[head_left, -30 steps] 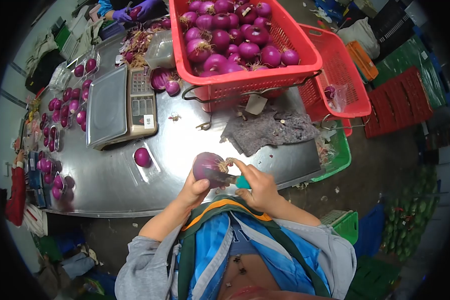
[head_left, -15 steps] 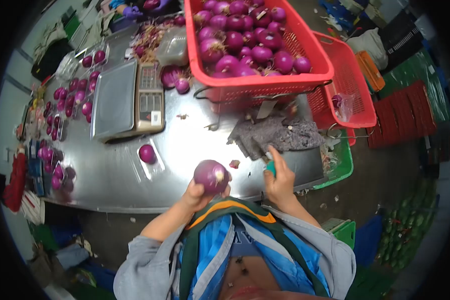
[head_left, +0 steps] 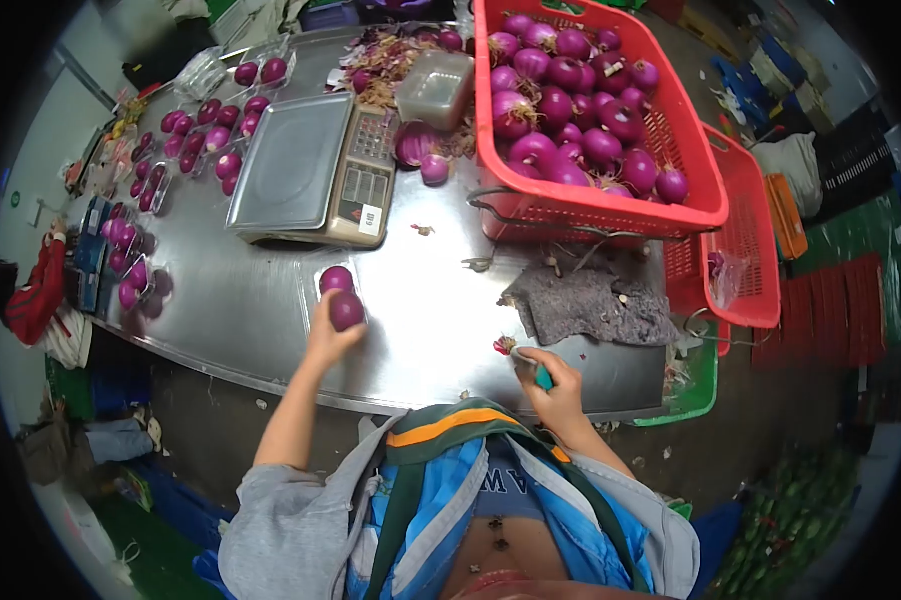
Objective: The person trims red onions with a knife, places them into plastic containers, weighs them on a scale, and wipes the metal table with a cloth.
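My left hand [head_left: 327,335] is closed on a purple onion [head_left: 346,311], held at the near end of a small clear tray [head_left: 358,285]. Another onion [head_left: 336,280] lies in that tray, just beyond the held one. Over the table's front part, my right hand [head_left: 552,385] grips a knife by its green handle [head_left: 543,377]; the blade is hard to make out. Beside its fingertips lies a cut onion root end [head_left: 505,345]. A grey cloth [head_left: 590,305] is spread on the metal table [head_left: 430,310] beyond my right hand.
A weighing scale [head_left: 295,165] stands at the back left, with packed onions [head_left: 205,140] farther left. A red crate [head_left: 600,215] full of onions stands at the back right, near a clear container [head_left: 435,88] and onion skins [head_left: 385,62]. A person in red sleeves [head_left: 38,300] is at far left.
My left hand has carried the onion left to the tray. My right hand moved the knife away from the onion, and the root end now lies on the table. The view has shifted.
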### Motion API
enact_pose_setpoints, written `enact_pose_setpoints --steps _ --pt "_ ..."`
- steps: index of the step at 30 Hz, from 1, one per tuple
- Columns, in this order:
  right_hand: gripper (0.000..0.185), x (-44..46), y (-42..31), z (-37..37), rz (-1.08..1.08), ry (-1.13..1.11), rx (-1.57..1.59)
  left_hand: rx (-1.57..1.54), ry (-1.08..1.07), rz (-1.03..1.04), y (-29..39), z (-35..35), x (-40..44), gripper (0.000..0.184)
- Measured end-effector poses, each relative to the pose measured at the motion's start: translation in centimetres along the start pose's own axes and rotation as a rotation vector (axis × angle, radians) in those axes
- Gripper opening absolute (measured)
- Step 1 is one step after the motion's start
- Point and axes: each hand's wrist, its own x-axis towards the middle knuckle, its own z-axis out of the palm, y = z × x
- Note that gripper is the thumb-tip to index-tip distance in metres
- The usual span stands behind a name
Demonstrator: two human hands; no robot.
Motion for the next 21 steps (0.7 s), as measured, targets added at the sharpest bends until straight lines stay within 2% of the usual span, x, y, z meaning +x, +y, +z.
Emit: enact_pose_setpoints --steps 1,2,4,5,7,8,9,10,11,12,14,15,18,20,21 --pt "0.028 -0.3 0.3 0.3 0.173 -0.011 0.070 0.234 0.066 0.085 -2.0 -0.9 0.6 0.074" --pt "0.028 -0.3 0.5 0.6 0.170 -0.010 0.070 0.233 0.067 0.088 -2.5 -1.9 0.7 0.074" --pt "0.028 -0.2 0.9 0.9 0.257 -0.100 0.054 0.481 -0.145 0.026 -2.5 -3.0 1.2 0.073" --pt "0.029 -0.2 1.3 0.9 0.182 -0.114 0.036 0.474 -0.151 0.054 -2.2 -3.6 1.6 0.073" --pt "0.027 -0.1 1.5 0.2 0.184 -0.092 0.037 0.507 -0.114 -0.006 0.0 -4.5 2.9 0.066" --pt "0.026 -0.3 2.0 -0.1 0.201 -0.062 0.046 0.450 -0.015 0.078 2.0 -4.4 3.7 0.052" --pt "0.026 -0.4 2.1 -0.6 0.200 -0.033 0.032 0.328 0.015 0.256 3.8 -3.8 5.1 0.045" --pt "0.025 -0.5 2.3 -1.1 0.294 -0.034 0.024 0.202 0.046 0.426 5.9 -3.2 6.9 0.039" --pt "0.025 -0.6 2.6 -1.6 0.389 -0.039 0.020 0.188 0.053 0.583 10.5 -2.8 7.9 0.034" --pt "0.025 -0.7 3.1 -1.7 0.384 -0.022 0.015 0.175 0.062 0.739 15.9 -1.9 8.9 0.030" --pt "0.024 -1.2 4.6 -1.6 0.330 0.105 0.071 0.069 0.026 1.015 23.7 1.1 12.2 0.030" --pt "0.027 -1.3 5.2 -1.6 0.277 0.147 0.076 0.083 -0.082 1.019 27.0 3.3 14.0 0.032" --pt "0.030 -1.1 5.9 -3.4 0.300 0.183 0.011 0.171 -0.489 0.971 34.4 11.1 20.1 0.045" --pt "0.031 -1.4 7.2 -5.1 0.348 0.203 0.021 0.390 -0.553 0.944 36.6 16.7 23.8 0.060" --pt "0.031 -2.0 8.4 -5.8 0.356 0.262 0.014 0.516 -0.488 1.054 36.9 19.6 25.8 0.067"
